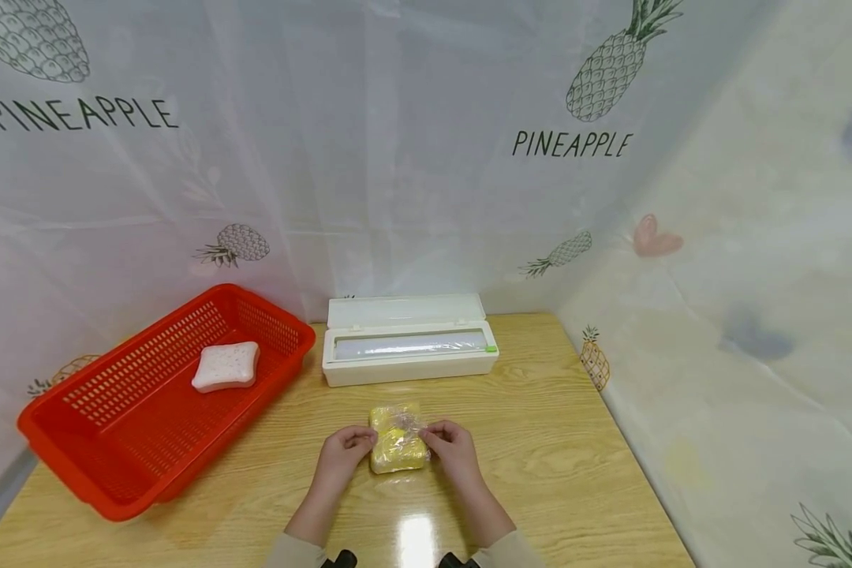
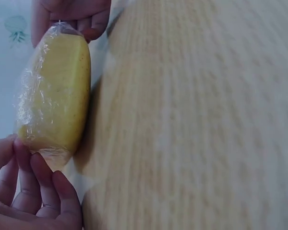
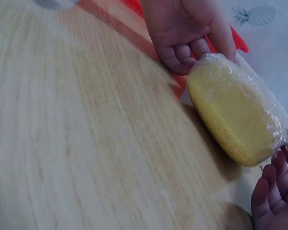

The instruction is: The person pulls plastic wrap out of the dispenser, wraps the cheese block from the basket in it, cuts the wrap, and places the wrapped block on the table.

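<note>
A yellow, rounded, pillow-shaped block [image 1: 395, 454] lies on the table in front of me, with clear cling film [image 2: 26, 103] around it. The film looks crinkled over its top and gathers at both ends. At the block's left side, my left hand [image 1: 341, 457] pinches the film's edge between thumb and fingers. Opposite it, my right hand [image 1: 456, 451] pinches the film at the right side. Both wrist views show the block [image 3: 230, 112] between the two hands, its speckled side facing the camera. Whether it is a sponge or soap is unclear.
Behind the block, a white cling film dispenser [image 1: 412, 368] stands with its lid up, film roll and green slider visible. To the left, a red plastic basket [image 1: 149, 442] holds a pale pink, pillow-shaped block [image 1: 226, 367]. A printed curtain [image 1: 412, 197] hangs behind the wooden table [image 1: 561, 442].
</note>
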`<state>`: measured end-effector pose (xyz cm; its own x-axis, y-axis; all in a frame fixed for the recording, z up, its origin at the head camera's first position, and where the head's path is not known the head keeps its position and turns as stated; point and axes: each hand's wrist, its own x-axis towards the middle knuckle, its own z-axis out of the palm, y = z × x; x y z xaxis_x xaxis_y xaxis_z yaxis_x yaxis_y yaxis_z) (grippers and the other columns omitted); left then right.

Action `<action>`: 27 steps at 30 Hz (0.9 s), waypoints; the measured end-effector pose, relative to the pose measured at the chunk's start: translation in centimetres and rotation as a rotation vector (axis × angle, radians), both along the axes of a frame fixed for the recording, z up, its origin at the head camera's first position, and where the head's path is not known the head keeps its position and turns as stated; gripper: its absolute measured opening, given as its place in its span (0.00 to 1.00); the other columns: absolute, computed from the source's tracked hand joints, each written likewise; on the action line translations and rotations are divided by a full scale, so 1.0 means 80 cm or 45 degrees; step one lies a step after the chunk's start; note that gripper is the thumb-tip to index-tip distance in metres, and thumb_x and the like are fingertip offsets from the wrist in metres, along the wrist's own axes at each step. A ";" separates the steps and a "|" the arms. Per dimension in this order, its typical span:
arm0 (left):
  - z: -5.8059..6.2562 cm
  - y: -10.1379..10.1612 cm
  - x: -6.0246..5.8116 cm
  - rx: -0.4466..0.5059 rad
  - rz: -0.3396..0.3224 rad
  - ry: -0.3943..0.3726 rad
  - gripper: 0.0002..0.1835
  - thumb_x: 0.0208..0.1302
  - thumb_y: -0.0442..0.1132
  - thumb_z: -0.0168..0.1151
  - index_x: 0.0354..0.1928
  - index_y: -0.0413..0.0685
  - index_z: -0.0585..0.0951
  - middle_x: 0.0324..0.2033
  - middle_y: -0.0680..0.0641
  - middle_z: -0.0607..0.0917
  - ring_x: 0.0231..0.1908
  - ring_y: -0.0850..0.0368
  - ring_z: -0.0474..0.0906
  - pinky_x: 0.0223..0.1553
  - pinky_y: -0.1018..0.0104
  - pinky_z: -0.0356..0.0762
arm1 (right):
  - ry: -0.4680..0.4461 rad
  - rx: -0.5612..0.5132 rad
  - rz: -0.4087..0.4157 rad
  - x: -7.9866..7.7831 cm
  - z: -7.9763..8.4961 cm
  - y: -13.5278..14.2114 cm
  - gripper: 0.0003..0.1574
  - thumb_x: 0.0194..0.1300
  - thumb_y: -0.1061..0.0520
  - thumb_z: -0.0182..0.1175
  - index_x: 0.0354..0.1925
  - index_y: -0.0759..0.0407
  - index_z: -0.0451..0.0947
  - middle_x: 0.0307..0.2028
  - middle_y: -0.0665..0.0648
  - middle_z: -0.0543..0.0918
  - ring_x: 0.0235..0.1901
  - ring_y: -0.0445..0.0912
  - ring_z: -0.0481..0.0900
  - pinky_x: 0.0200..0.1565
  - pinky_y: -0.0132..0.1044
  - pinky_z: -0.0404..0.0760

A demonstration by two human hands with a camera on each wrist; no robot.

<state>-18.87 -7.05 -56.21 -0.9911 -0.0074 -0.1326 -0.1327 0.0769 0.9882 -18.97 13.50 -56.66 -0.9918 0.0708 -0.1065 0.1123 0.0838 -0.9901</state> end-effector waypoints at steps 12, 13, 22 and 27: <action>-0.005 0.002 0.005 0.002 0.064 0.061 0.05 0.60 0.27 0.66 0.35 0.33 0.78 0.29 0.46 0.78 0.31 0.57 0.72 0.32 0.70 0.73 | -0.023 -0.057 -0.099 0.016 0.042 -0.007 0.11 0.59 0.66 0.68 0.36 0.75 0.79 0.27 0.56 0.79 0.25 0.42 0.73 0.25 0.28 0.74; -0.005 0.001 0.005 -0.012 0.055 0.062 0.05 0.61 0.27 0.65 0.36 0.34 0.78 0.29 0.46 0.78 0.32 0.57 0.72 0.31 0.70 0.72 | -0.019 -0.060 -0.100 0.018 0.043 -0.008 0.11 0.59 0.66 0.68 0.37 0.75 0.79 0.27 0.56 0.80 0.25 0.41 0.73 0.26 0.29 0.74; -0.007 0.005 0.009 -0.093 0.030 0.013 0.07 0.65 0.34 0.64 0.40 0.35 0.80 0.32 0.48 0.81 0.35 0.57 0.74 0.34 0.68 0.75 | 0.034 0.013 -0.127 0.023 0.011 -0.012 0.11 0.65 0.61 0.64 0.40 0.71 0.84 0.35 0.60 0.84 0.30 0.42 0.77 0.32 0.32 0.79; -0.006 0.007 0.010 -0.074 0.029 -0.001 0.09 0.68 0.36 0.61 0.42 0.34 0.80 0.33 0.47 0.80 0.36 0.57 0.74 0.36 0.68 0.77 | 0.084 0.061 -0.072 0.033 -0.009 -0.014 0.18 0.66 0.57 0.64 0.49 0.68 0.82 0.43 0.59 0.81 0.40 0.45 0.76 0.42 0.30 0.78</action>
